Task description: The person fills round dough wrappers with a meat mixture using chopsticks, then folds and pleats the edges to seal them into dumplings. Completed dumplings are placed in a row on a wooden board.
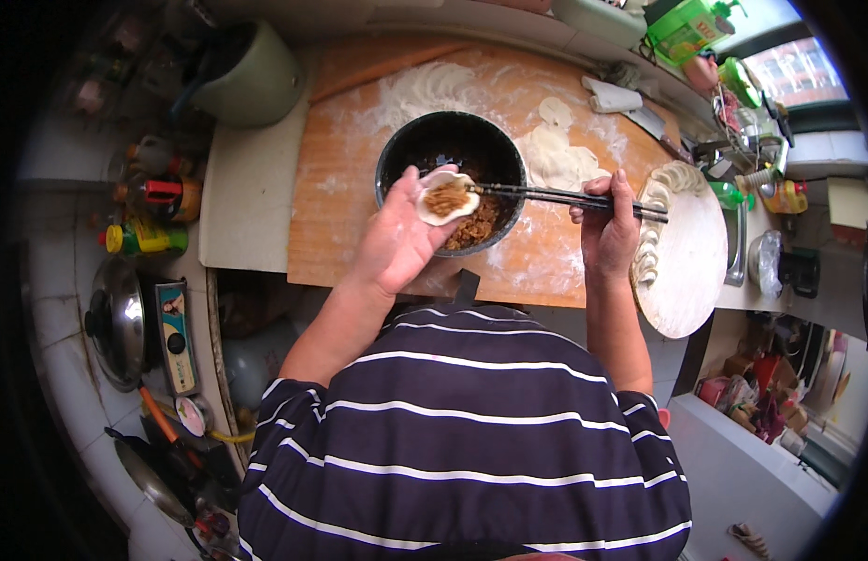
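Over the dark pot (400, 144), my left hand (399, 238) cradles a round dough wrapper (469, 208) with brown minced filling (444, 199) heaped on it. My right hand (611, 224) grips a pair of dark chopsticks (553, 196), whose tips touch the filling at the wrapper's right side. More minced filling (476, 228) lies inside the pot, partly hidden by my left hand. Right of the pot, a pile of flat wrappers (557, 160) rests on the floured wooden board (329, 210). Beyond my right hand is a round board (686, 273) with folded dumplings (648, 256) along its edge.
Loose flour (434, 88) is spread behind the pot. A cleaver (644, 119) lies at the board's back right, beside a folded white cloth (609, 96). A large greenish pot (258, 77) stands at the back left. Several bottles (150, 235) and a lidded pan (118, 322) are at the left.
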`<state>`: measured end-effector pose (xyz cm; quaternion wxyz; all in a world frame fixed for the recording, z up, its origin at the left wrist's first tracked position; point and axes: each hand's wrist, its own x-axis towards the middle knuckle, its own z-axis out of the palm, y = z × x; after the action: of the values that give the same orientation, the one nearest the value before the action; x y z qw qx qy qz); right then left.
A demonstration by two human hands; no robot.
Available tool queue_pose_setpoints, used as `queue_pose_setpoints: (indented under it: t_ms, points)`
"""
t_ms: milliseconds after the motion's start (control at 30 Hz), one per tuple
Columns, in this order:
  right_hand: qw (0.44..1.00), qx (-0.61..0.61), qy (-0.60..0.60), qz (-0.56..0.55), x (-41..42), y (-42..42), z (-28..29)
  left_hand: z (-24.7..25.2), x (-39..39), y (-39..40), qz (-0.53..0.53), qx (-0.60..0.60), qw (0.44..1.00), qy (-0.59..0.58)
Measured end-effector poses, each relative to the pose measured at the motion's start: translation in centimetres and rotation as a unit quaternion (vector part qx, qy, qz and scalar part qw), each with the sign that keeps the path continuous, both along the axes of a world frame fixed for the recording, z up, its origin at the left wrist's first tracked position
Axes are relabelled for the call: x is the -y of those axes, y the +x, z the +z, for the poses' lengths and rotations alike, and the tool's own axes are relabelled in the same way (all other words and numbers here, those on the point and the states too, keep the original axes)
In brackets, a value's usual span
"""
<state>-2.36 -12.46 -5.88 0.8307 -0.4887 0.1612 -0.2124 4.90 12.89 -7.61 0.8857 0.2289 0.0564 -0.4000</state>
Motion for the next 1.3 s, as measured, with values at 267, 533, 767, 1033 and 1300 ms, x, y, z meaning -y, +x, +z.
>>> queue_pose_setpoints:
  t_ms: [267, 533, 767, 1033, 1300]
  points:
    - [0.67, 0.099, -0.693, 0.247, -5.4, 0.7, -3.4, 1.6, -0.3, 0.6, 0.067, 0.007, 0.997, 0.035]
    - [0.632, 0.107, -0.703, 0.307, -3.0, -0.5, -0.9, 3.8, 1.3, -0.2, 0.019, 0.02, 1.0, 0.012]
    - [0.719, 0.18, -0.667, 0.078, -3.1, -0.8, 2.5, 4.4, 3.5, -1.9, -0.028, -0.007, 0.999, -0.014]
    - [0.71, 0.195, -0.674, 0.065, -0.1, -0.8, 2.3, 5.5, 6.3, -3.4, -0.065, 0.059, 0.995, 0.043]
    - [0.858, 0.13, -0.484, 0.114, 1.6, -1.2, 2.6, 6.1, 9.1, -4.5, -0.092, 0.16, 0.969, 0.166]
